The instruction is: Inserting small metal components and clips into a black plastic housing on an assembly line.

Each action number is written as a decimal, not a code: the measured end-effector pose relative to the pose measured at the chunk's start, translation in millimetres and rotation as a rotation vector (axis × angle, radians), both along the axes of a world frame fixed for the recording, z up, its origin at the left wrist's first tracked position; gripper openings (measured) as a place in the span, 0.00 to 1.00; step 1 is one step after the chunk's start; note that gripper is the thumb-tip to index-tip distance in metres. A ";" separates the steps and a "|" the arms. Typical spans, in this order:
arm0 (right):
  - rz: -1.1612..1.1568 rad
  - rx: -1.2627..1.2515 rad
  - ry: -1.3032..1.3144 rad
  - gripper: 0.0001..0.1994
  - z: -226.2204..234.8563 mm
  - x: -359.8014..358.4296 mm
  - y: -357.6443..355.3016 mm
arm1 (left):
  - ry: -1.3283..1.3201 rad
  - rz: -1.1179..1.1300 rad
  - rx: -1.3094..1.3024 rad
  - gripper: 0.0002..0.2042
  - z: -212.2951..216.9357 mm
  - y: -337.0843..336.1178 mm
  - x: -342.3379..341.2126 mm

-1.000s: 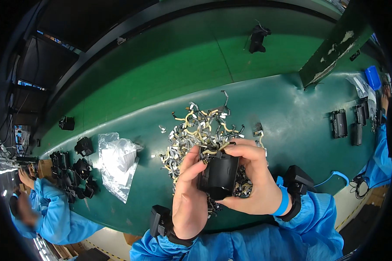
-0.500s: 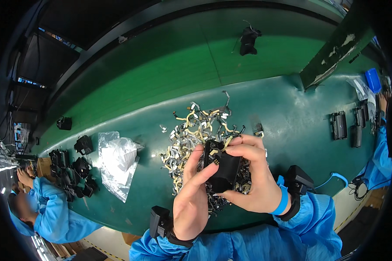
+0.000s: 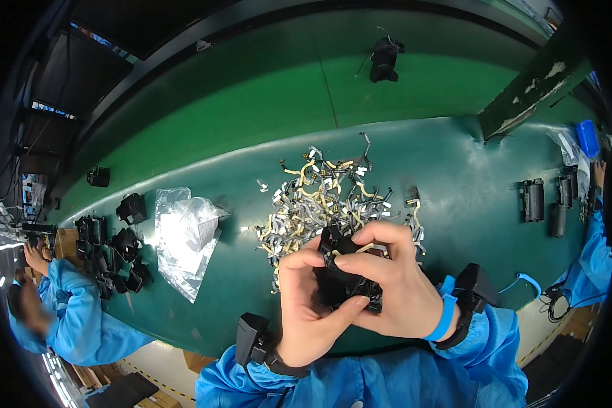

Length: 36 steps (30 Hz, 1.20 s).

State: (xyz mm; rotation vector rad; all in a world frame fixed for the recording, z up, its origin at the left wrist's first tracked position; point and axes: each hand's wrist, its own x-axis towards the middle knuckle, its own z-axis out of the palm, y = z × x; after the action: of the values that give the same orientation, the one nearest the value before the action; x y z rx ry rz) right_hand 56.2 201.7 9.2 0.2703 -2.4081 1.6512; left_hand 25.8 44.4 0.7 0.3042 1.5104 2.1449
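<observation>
Between my hands, over the near side of the cable pile, is a black plastic housing [image 3: 331, 287], partly covered by my fingers. My left hand [image 3: 304, 309] is closed around its left side, with the thumb across the near edge. My right hand [image 3: 404, 289] is closed at the upper right of the housing, index finger bent onto its top. A short beige flex cable [image 3: 368, 250] shows between the right fingers; its end at the housing is hidden. Just beyond lies a heap of beige and grey flex cables [image 3: 326, 197] with small connectors.
A clear plastic bag [image 3: 187, 238] lies left of the pile, with several black housings [image 3: 102, 251] farther left. Black cylindrical parts [image 3: 534, 200] and a blue bin [image 3: 587, 139] are at the right. Co-workers in blue sit at both sides. A green post [image 3: 530, 95] rises far right.
The black housing has been tilted and is now more covered by my fingers. My left thumb has come across its near edge, and my right fingers have bent in over the top.
</observation>
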 end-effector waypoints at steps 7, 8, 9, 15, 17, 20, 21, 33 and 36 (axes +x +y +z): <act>0.013 -0.193 -0.108 0.24 17.6 -5.3 37.2 | 0.112 0.013 -0.078 0.27 -2.0 0.3 -2.0; -0.015 -0.246 -0.143 0.20 15.7 -5.5 37.5 | 0.108 0.001 -0.079 0.27 -2.3 0.3 -2.3; -0.028 -0.249 -0.147 0.20 15.5 -5.2 38.2 | 0.159 -0.022 -0.097 0.27 -2.9 -0.1 -3.0; -0.126 -0.212 -0.128 0.07 14.0 -5.0 37.7 | 0.180 -0.091 -0.104 0.28 -1.7 1.8 -3.7; -0.201 0.086 0.121 0.09 12.2 -5.8 39.7 | 0.120 -0.134 -0.079 0.28 -1.4 -0.9 -3.8; -0.282 0.241 0.350 0.10 4.1 -7.4 35.7 | -0.044 -0.211 0.000 0.29 3.1 -4.5 -6.5; -0.280 0.243 0.350 0.10 2.6 -7.3 35.1 | -0.149 -0.245 0.051 0.29 4.6 -5.3 -7.6; 0.017 -0.211 -0.035 0.16 4.6 -4.9 24.3 | -0.065 -0.071 0.070 0.19 0.7 -9.5 -12.0; -0.039 -0.298 -0.069 0.16 -3.3 -3.2 17.6 | -0.034 -0.041 0.055 0.14 2.0 -6.8 -11.8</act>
State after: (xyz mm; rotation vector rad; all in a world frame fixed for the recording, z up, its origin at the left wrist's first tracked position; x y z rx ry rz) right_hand 53.0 219.3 5.9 0.1181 -2.1564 1.9985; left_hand 13.9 37.6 2.7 0.3132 1.4168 2.1516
